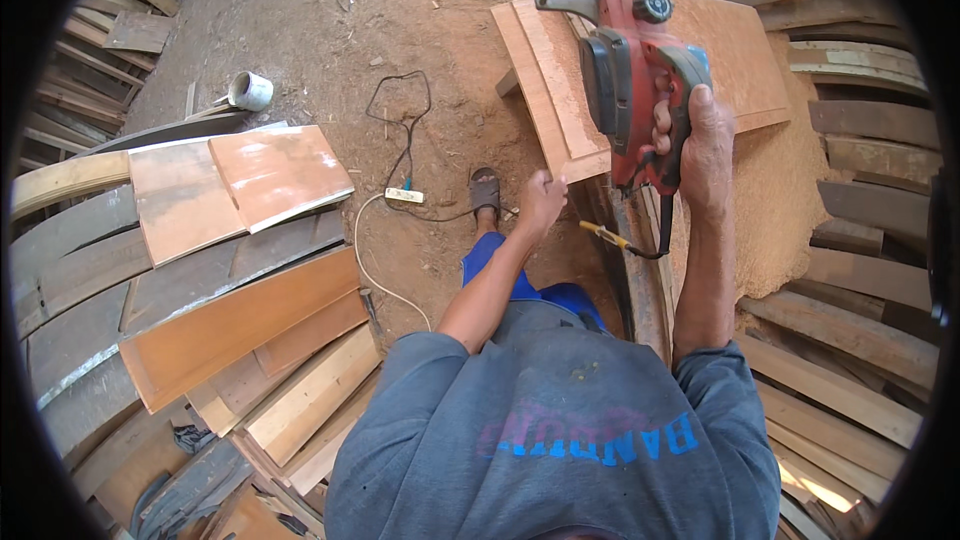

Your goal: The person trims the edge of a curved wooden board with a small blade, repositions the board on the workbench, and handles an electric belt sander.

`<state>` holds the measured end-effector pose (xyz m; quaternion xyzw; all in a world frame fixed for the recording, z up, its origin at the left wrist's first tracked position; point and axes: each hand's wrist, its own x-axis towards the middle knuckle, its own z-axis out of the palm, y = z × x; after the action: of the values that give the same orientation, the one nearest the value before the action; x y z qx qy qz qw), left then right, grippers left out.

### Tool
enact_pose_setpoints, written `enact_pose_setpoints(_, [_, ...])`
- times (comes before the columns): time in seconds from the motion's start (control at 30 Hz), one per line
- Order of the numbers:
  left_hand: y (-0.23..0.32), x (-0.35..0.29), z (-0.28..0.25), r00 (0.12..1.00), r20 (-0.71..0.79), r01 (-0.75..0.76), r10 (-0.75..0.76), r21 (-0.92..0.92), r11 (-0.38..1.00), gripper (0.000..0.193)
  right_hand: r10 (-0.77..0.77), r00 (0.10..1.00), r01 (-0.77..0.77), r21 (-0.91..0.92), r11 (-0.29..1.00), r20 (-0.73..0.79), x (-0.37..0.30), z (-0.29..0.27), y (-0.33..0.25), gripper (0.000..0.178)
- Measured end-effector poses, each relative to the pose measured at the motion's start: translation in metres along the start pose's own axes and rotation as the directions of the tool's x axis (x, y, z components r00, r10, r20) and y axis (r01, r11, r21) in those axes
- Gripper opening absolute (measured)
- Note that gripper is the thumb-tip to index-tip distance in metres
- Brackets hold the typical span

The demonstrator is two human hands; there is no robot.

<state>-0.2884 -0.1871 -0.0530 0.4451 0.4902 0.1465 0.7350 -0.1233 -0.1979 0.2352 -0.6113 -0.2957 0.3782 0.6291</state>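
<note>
My right hand (708,140) grips the rear handle of a red and black electric planer (640,70), fingers wrapped round it. The planer is over a broad wooden board (735,50), beside a narrower wooden strip at its left edge; I cannot tell whether its sole touches the wood. A black cord (665,230) hangs from the planer's handle, with a yellow wrapped section. My left hand (541,205) is closed next to the board's near left corner; what its fingers hold, if anything, is hidden.
A white power strip (404,196) with cords lies on the dirt floor by my sandalled foot (485,190). Orange-brown boards (250,320) are stacked at left, near a white bucket (250,90). Planks (870,200) line the right side beside heaped wood shavings (785,230).
</note>
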Motion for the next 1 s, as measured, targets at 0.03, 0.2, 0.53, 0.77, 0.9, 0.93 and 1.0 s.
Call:
enact_pose_setpoints(0.03, [-0.003, -0.013, 0.001, 0.998, 0.021, -0.062, 0.060, 0.085, 0.994, 0.030, 0.020, 1.000, -0.020, -0.012, 1.000, -0.023, -0.003, -0.005, 0.006, 0.048])
enact_pose_setpoints(0.2, [-0.046, -0.059, -0.071, 0.995, -0.087, -0.016, 0.041, 0.277, 0.961, 0.036, 0.157, 0.987, -0.158, -0.045, 0.986, -0.033, -0.022, 0.008, 0.034, 0.036])
enact_pose_setpoints(0.53, [0.035, -0.135, -0.067, 0.920, -0.205, -0.320, 0.335, 0.100, 0.942, 0.080, 0.284, 0.943, -0.238, -0.243, 0.940, 0.176, -0.108, 0.026, 0.090, 0.060])
enact_pose_setpoints(0.77, [0.015, -0.128, -0.040, 0.938, -0.119, -0.252, 0.325, 0.409, 0.877, 0.086, 0.266, 0.957, -0.214, -0.336, 0.917, 0.117, -0.134, 0.010, 0.141, 0.060])
enact_pose_setpoints(0.9, [0.004, -0.123, -0.029, 0.874, -0.213, -0.277, 0.437, 0.520, 0.808, 0.066, 0.340, 0.933, -0.284, -0.343, 0.895, 0.116, -0.142, 0.007, 0.161, 0.057])
enact_pose_setpoints(0.93, [0.008, -0.120, -0.028, 0.851, -0.233, -0.288, 0.470, 0.541, 0.790, 0.068, 0.345, 0.932, -0.297, -0.314, 0.901, 0.108, -0.141, 0.008, 0.164, 0.057])
enact_pose_setpoints(1.0, [0.019, -0.114, -0.032, 0.875, -0.212, -0.273, 0.434, 0.525, 0.806, 0.069, 0.355, 0.929, -0.315, -0.284, 0.906, 0.103, -0.138, 0.012, 0.165, 0.056])
